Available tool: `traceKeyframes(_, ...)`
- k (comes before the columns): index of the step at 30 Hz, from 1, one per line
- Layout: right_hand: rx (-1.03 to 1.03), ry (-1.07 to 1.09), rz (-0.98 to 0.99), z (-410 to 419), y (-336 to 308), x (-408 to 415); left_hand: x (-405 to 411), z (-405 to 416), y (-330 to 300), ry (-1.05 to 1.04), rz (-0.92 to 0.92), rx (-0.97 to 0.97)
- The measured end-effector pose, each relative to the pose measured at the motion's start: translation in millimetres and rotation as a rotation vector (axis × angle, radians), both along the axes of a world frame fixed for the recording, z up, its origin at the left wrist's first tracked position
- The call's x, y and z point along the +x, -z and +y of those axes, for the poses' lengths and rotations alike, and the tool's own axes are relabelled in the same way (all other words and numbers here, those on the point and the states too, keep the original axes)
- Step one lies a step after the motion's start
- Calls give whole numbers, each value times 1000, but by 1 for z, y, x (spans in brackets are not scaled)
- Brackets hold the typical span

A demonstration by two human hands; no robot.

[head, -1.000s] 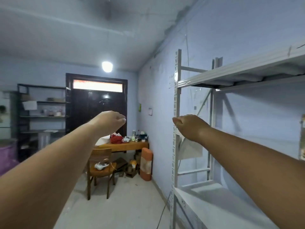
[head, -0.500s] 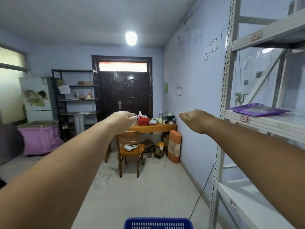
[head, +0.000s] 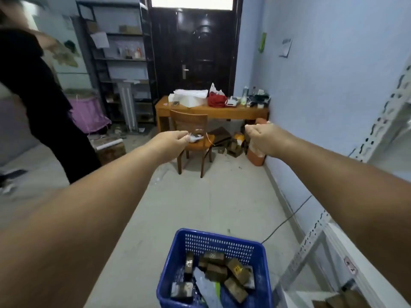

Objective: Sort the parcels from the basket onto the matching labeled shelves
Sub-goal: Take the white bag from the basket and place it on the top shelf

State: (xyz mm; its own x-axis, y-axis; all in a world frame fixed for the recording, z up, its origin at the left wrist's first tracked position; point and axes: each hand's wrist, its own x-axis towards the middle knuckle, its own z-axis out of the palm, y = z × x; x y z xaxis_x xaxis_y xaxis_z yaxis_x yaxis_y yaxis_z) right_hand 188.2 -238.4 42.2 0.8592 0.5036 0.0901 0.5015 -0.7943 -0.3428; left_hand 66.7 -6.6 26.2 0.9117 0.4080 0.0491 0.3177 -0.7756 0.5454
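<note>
A blue plastic basket (head: 262,250) stands on the floor at the bottom centre. Several small brown box parcels (head: 216,271) and a grey flat bag (head: 205,285) lie inside it. Both my arms stretch forward above the basket at chest height. My left hand (head: 170,142) has loosely curled fingers and holds nothing. My right hand (head: 263,135) is curled into a loose fist, also with nothing in it. The white metal shelving unit (head: 315,236) runs along the right wall, with a small label (head: 350,265) on its low shelf edge.
A person in black (head: 44,103) stands at the left. Ahead are a wooden chair (head: 191,138), a cluttered wooden desk (head: 213,112), a dark door (head: 193,47) and a dark rack (head: 120,63). Brown boxes (head: 342,298) lie on the lowest shelf, bottom right. A cable (head: 287,221) trails along the floor.
The view has tilted down from the shelves to the floor, bringing the basket fully into sight. Both hands stay raised and hold nothing. A person has appeared at the left.
</note>
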Motion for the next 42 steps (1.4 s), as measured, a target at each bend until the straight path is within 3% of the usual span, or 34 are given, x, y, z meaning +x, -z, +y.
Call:
traceKeyframes(4,-100,-35,115,23,80,39,26,29,68,-48,93,-105)
traceKeyframes(15,-79,128,521,97,313,125,140,113,278,-56,407,-244)
traceKeyframes(25,-201,451,1163,87,656,109,157,84,611,-155,739,-555)
traceKeyframes(30,-449,342,1434,79,826,88,131,60,780,-297,860,-728)
traceKeyframes(32,-521,260,1443,81,890,85,129,56,841,-340,879,-780)
traceKeyframes(37,-482,463,1281,85,1046,86,134,62,953,-431,924,-816)
traceKeyframes(42,-437,572,1108,89,1110,76,121,69,990,-434,924,-821)
